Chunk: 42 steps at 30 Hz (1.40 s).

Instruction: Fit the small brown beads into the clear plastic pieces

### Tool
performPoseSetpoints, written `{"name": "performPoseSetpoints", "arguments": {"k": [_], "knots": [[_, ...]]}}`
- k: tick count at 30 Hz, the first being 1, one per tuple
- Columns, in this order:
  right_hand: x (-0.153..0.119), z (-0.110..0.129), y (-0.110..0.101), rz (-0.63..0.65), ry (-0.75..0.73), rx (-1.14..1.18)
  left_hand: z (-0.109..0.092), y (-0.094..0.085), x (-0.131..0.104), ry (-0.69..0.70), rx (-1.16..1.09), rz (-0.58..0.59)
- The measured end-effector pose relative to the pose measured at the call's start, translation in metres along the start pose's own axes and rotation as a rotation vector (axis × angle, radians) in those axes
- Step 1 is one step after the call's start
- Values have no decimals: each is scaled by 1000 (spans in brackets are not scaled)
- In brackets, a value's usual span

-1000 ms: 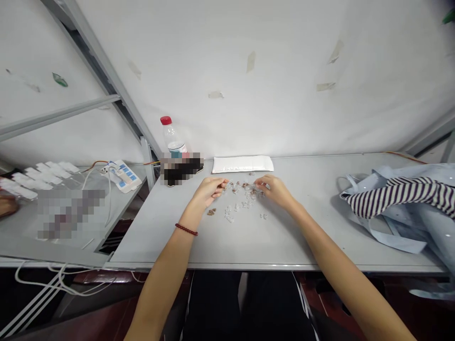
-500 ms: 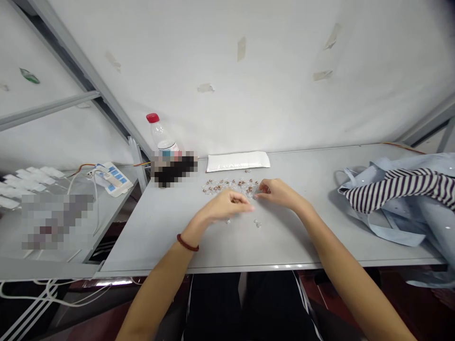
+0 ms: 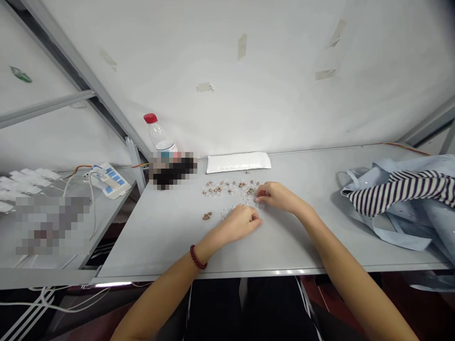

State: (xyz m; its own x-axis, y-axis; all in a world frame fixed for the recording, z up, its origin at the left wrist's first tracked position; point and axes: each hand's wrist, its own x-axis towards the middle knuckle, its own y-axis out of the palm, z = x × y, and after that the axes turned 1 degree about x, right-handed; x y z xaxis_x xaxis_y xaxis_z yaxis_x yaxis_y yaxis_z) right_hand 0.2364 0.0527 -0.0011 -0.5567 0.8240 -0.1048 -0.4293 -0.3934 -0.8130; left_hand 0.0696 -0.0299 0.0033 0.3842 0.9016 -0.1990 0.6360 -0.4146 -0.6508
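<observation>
A loose pile of small clear plastic pieces with brown bits in them (image 3: 220, 187) lies mid-table. My right hand (image 3: 275, 195) is at the pile's right edge, its fingers curled together and their tips down among the clear pieces. In front of the pile is my left hand (image 3: 240, 222), back upward, with thumb and fingers drawn together close to the tabletop. Whatever either hand may hold is too small or hidden to name. Left of my left hand sit a few bare brown pieces (image 3: 206, 216). Clear bits (image 3: 223, 215) show just behind that hand.
Behind the pile lies a flat white packet (image 3: 238, 162). A red-capped clear bottle (image 3: 158, 135) stands at the back left, beside a blurred dark item (image 3: 174, 171). Light blue and striped cloth (image 3: 401, 199) covers the right end. A power strip (image 3: 112, 180) rests on the left table.
My left hand has moved toward the front edge and curled its fingers more. The bare brown pieces, formerly behind my left forearm, now show. My right hand stays by the pile.
</observation>
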Motion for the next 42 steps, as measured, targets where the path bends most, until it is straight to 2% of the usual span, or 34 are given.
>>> {"name": "performPoseSetpoints", "arguments": {"k": [7, 11, 15, 18, 21, 24, 29, 35, 39, 42], "knots": [[1, -2, 4, -5, -15, -40, -2, 5, -1, 24, -120, -2], [-2, 3, 3, -70, -16, 112, 1, 5, 2, -17, -229, -15], [-5, 10, 1, -155, -84, 294, 4, 4, 7, -163, -517, -88], [-5, 12, 2, -237, -131, 337, 2, -1, 8, -275, -768, -128], [-5, 14, 6, -297, -191, 376, 1, -8, 8, -269, -965, -157], [-5, 18, 10, -313, -269, 418, 3, -11, 9, -230, -1057, -173], [-7, 26, 10, -304, -360, 434, 4, -11, 7, -174, -1020, -193], [-9, 28, 10, -123, -284, 616, 1, -11, 7, -161, -906, -212], [-8, 27, 12, -181, -298, 528, 7, -9, 10, -119, -821, -274], [-8, 29, 11, -169, -274, 477, 11, -10, 11, -84, -750, -308]]}}
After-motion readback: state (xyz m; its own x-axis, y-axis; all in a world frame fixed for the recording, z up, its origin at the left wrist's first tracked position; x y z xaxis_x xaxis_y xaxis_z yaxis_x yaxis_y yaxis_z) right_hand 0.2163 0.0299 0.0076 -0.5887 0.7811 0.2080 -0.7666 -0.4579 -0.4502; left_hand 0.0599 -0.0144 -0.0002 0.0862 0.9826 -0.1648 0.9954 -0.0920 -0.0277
